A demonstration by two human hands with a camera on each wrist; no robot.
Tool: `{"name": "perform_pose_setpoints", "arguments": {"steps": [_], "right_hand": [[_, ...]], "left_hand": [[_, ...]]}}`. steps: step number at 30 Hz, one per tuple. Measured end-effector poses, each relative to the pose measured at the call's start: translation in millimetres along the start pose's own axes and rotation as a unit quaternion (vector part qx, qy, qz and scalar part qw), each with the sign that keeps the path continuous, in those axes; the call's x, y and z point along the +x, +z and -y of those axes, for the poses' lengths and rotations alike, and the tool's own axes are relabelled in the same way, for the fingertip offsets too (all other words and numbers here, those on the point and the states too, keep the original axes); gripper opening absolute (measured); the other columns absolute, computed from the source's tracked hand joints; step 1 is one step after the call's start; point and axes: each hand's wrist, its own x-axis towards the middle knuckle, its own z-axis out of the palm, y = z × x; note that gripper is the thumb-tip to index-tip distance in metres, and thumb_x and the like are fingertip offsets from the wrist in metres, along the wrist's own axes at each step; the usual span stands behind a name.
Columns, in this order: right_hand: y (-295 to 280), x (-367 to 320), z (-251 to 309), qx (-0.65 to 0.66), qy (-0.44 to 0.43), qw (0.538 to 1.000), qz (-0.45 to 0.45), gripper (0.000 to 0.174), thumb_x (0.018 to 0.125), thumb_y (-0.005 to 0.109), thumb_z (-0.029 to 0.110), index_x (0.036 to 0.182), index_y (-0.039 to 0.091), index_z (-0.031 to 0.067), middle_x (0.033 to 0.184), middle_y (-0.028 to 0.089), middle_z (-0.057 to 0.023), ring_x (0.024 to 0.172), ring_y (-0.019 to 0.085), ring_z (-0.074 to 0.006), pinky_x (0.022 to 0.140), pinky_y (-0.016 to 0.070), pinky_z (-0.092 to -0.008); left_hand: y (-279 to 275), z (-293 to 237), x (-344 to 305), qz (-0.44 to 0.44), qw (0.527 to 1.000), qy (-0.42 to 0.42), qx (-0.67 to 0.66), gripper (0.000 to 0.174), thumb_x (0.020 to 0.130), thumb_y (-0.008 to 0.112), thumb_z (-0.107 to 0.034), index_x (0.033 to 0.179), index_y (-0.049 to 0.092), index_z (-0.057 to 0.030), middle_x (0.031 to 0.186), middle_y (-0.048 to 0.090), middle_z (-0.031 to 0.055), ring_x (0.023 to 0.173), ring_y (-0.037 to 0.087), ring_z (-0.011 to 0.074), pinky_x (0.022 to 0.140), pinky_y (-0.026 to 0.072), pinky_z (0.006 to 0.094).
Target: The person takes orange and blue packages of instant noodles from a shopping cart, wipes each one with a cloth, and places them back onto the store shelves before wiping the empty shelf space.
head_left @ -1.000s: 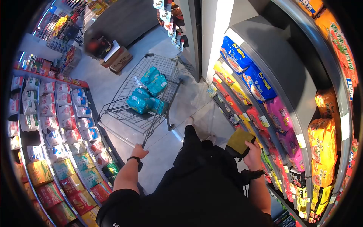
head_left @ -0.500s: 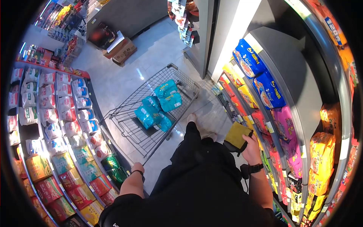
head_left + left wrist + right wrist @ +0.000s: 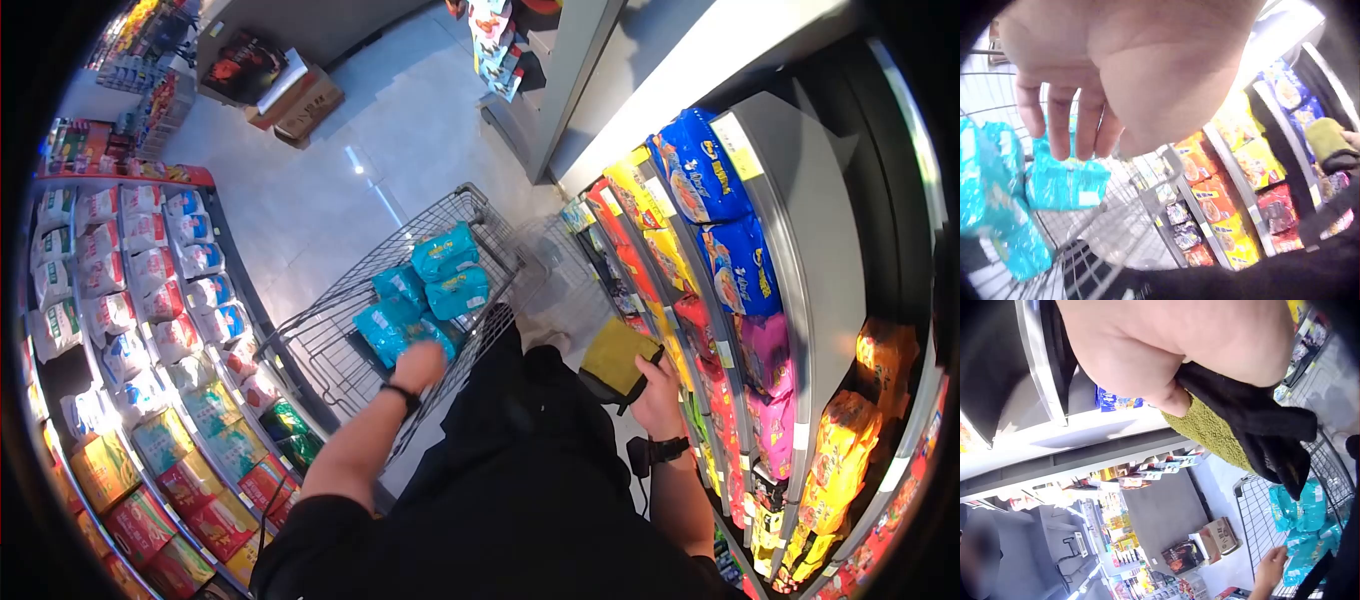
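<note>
A wire shopping cart point(image 3: 465, 190) carries several teal plastic-wrapped packs point(image 3: 447, 252). My left hand point(image 3: 420, 365) is over the near packs, blurred in the head view. Its fingers point(image 3: 1060, 122) hang loosely bent in the left wrist view, overlapping the teal packs point(image 3: 1066, 187) with nothing held. On the right, my right hand point(image 3: 656, 402) grips a fuzzy yellow-green cloth pad with a black back point(image 3: 615, 360), thumb along its edge. In the right wrist view the pad's fuzzy face point(image 3: 1210, 434) and loose black fabric show below the palm.
Shelves of bright noodle packs point(image 3: 735, 270) stand close on my right. To the left is a sloped rack of white bags point(image 3: 105, 255) and colourful packets. A cardboard box point(image 3: 308, 105) stands on the floor ahead, near a grey counter; a pillar point(image 3: 575, 90) rises beyond the cart.
My left hand has left the cart's handle bar and moved forward and right over the teal packs. The right hand still grips the cloth pad. The cart now appears closer to my legs.
</note>
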Motion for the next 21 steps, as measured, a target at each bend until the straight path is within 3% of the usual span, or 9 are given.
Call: {"name": "perform_pose_setpoints", "arguments": {"steps": [1, 3, 4, 5, 8, 9, 11, 17, 21], "right_hand": [[-6, 3, -6, -0.03, 0.004, 1.0, -0.001, 0.043, 0.106, 0.056, -0.001, 0.149, 0.054, 0.0002, 0.144, 0.065, -0.0149, 0.133, 0.066, -0.0309, 0.116, 0.0515, -0.0471], [-26, 7, -21, -0.087, 0.01, 0.996, -0.01, 0.045, 0.107, 0.054, -0.001, 0.151, 0.052, 0.0011, 0.148, 0.063, -0.0157, 0.134, 0.065, -0.033, 0.116, 0.0515, -0.0498], [-21, 1, -20, -0.078, 0.039, 0.994, -0.061, 0.045, 0.106, 0.055, -0.001, 0.151, 0.051, 0.0006, 0.147, 0.063, -0.0165, 0.134, 0.065, -0.0332, 0.116, 0.0522, -0.0501], [-29, -1, -24, -0.063, 0.05, 0.995, -0.052, 0.045, 0.106, 0.055, -0.001, 0.151, 0.05, 0.0002, 0.147, 0.063, -0.0168, 0.135, 0.064, -0.0335, 0.116, 0.0521, -0.0504], [-27, -14, -29, -0.076, 0.049, 0.981, -0.169, 0.041, 0.106, 0.054, -0.004, 0.147, 0.052, -0.0015, 0.144, 0.063, -0.0166, 0.133, 0.065, -0.0328, 0.115, 0.0528, -0.0488], [-26, -16, -28, -0.074, 0.053, 0.977, -0.191, 0.039, 0.107, 0.053, -0.003, 0.146, 0.053, -0.0016, 0.144, 0.064, -0.0179, 0.134, 0.064, -0.0337, 0.115, 0.0531, -0.0498], [-37, -22, -32, -0.06, 0.066, 0.971, -0.221, 0.039, 0.107, 0.053, -0.003, 0.146, 0.052, -0.0017, 0.144, 0.063, -0.0188, 0.134, 0.064, -0.0344, 0.115, 0.0532, -0.0501], [-40, -21, -43, -0.072, 0.096, 0.963, -0.24, 0.039, 0.107, 0.053, -0.003, 0.146, 0.053, -0.0033, 0.145, 0.064, -0.0198, 0.134, 0.065, -0.0349, 0.116, 0.0534, -0.0503], [-34, -13, -44, -0.073, 0.082, 0.971, -0.214, 0.039, 0.107, 0.053, -0.003, 0.145, 0.054, -0.0038, 0.145, 0.064, -0.0196, 0.134, 0.065, -0.0342, 0.116, 0.0532, -0.0497]], "left_hand": [[-21, -10, 39, -0.071, 0.997, 0.017, -0.029, 0.027, 0.099, 0.061, -0.029, 0.106, 0.074, -0.0064, 0.108, 0.076, 0.0208, 0.1, 0.074, 0.0421, 0.085, 0.0614, 0.0551], [-33, -11, 111, -0.09, 0.996, -0.01, -0.012, 0.029, 0.097, 0.066, -0.031, 0.108, 0.075, -0.0059, 0.113, 0.076, 0.0213, 0.103, 0.075, 0.0412, 0.09, 0.0621, 0.0538], [-34, -9, 147, -0.059, 0.998, -0.027, 0.017, 0.031, 0.096, 0.067, -0.031, 0.111, 0.075, -0.0055, 0.116, 0.076, 0.022, 0.106, 0.075, 0.0413, 0.091, 0.0623, 0.0535], [-26, -6, 180, -0.048, 0.997, -0.044, 0.035, 0.033, 0.096, 0.066, -0.031, 0.116, 0.074, -0.0059, 0.118, 0.076, 0.0208, 0.107, 0.075, 0.0411, 0.091, 0.0624, 0.0532], [14, 17, 252, -0.117, 0.983, -0.046, 0.135, 0.03, 0.099, 0.063, -0.028, 0.116, 0.076, -0.0076, 0.118, 0.078, 0.0154, 0.102, 0.077, 0.0337, 0.081, 0.0627, 0.0505], [21, 22, 272, -0.085, 0.982, -0.07, 0.155, 0.028, 0.1, 0.063, -0.027, 0.116, 0.078, -0.0095, 0.114, 0.079, 0.0107, 0.104, 0.077, 0.031, 0.083, 0.061, 0.0481], [33, 22, 291, -0.068, 0.973, -0.103, 0.194, 0.025, 0.102, 0.062, -0.023, 0.113, 0.081, -0.0112, 0.11, 0.081, 0.007, 0.106, 0.077, 0.0297, 0.086, 0.0583, 0.048], [25, 5, 314, 0.067, 0.966, -0.034, 0.246, 0.024, 0.103, 0.062, -0.017, 0.105, 0.085, -0.0205, 0.111, 0.083, 0.0019, 0.11, 0.078, 0.024, 0.087, 0.0512, 0.0465], [22, 6, 299, 0.023, 0.966, 0.004, 0.259, 0.021, 0.101, 0.064, -0.018, 0.099, 0.084, -0.0191, 0.103, 0.084, 0.0034, 0.099, 0.08, 0.0262, 0.091, 0.0523, 0.0499]]}}
